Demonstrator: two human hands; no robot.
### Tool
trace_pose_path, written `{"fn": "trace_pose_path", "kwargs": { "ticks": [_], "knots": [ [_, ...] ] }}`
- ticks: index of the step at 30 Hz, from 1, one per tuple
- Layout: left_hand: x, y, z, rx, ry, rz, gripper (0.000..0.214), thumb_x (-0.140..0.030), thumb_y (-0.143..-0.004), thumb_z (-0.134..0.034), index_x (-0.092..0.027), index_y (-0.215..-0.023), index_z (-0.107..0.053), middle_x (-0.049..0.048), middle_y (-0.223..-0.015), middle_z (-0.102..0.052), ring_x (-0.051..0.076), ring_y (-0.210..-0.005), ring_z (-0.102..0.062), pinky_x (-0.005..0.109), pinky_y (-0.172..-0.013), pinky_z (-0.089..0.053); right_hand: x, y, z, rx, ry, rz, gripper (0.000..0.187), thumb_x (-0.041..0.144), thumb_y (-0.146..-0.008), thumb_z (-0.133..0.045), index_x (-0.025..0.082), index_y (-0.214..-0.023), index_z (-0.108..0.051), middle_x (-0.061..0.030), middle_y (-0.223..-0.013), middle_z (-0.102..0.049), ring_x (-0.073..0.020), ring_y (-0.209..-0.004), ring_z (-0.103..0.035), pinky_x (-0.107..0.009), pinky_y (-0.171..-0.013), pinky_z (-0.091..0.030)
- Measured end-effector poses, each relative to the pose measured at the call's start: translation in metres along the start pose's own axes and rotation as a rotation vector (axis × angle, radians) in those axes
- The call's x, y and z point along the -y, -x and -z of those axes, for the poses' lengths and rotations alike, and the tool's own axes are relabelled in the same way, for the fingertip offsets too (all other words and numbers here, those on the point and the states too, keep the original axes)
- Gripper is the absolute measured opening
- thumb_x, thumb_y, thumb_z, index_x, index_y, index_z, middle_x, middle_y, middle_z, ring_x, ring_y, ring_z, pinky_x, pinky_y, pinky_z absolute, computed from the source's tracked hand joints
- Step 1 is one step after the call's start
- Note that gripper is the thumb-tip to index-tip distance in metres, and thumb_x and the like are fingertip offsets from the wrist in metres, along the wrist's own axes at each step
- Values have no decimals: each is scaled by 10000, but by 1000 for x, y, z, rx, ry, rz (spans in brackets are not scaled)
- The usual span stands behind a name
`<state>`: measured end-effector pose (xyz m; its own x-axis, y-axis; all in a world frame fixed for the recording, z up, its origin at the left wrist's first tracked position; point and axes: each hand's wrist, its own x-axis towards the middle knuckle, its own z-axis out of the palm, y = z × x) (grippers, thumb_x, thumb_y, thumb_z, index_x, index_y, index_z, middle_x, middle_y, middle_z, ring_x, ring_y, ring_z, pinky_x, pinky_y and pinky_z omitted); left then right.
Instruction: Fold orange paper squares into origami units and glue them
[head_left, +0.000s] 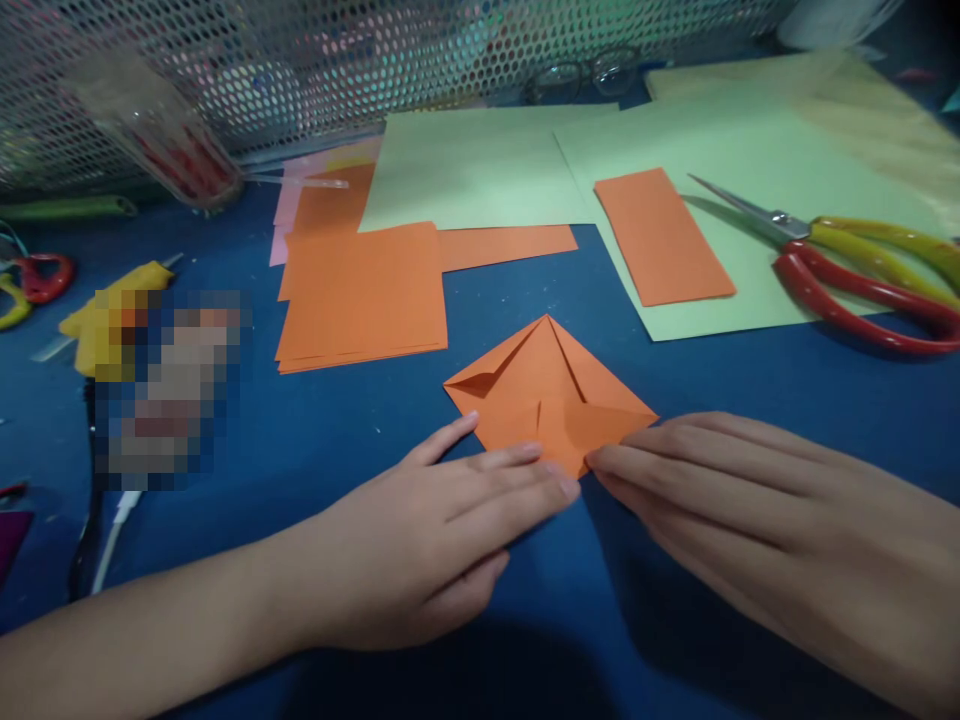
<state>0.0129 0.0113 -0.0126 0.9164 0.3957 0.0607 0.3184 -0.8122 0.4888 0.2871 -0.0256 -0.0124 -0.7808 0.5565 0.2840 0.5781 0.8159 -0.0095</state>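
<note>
Folded orange paper under both your hands, creases partly made

The folded orange paper [551, 390] lies on the blue tabletop [337, 430] in front of you, one corner pointing away. Several folds are in: two flaps slant down from the far corner, and another crosses the near half. The work looks partway along; the left flap gapes and a short slit shows near the middle, so flattening seems left to do.

Your left hand [427, 530] is spread, palm down, fingers resting on the near left edge. Your right hand [750, 510] has its fingers bunched together at the near right edge; whether they pinch the paper, you cannot tell. Your own fingers hide the near creases.

Beyond, to the left, sits a stack of orange squares [364, 300]. To the right, an orange rectangle [664, 238] and open scissors [795, 230] rest on pale green sheets [480, 165]. Far left are a yellow tool [112, 300] and a white cable [116, 520], well apart from the folding.
</note>
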Motion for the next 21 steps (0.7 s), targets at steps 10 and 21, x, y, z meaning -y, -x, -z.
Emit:
{"fn": "trace_pose_path", "kwargs": {
  "ticks": [10,21],
  "knots": [
    [3,1,-3,-99,-22,30,351,-160,-1030,-453,-89,-1360,-547,177,-1475,-614,253,-1460,-504,449,-1222,-430,-9,-18,0,-32,-234,110,510,114,-1084,-279,188,-1035,-781,-21,-1072,-807,-159,-988,-741,-290,-927,-593],
    [3,5,-4,-175,-95,86,401,-243,-1026,-481,-58,-1381,-480,228,-1458,-602,299,-1452,-508,458,-1194,-461,-17,-18,-16,-110,-207,-333,532,496,-999,-572,176,-1419,-516,-161,-1351,-674,-315,-1259,-615,-500,-967,-588]
  ]
}}
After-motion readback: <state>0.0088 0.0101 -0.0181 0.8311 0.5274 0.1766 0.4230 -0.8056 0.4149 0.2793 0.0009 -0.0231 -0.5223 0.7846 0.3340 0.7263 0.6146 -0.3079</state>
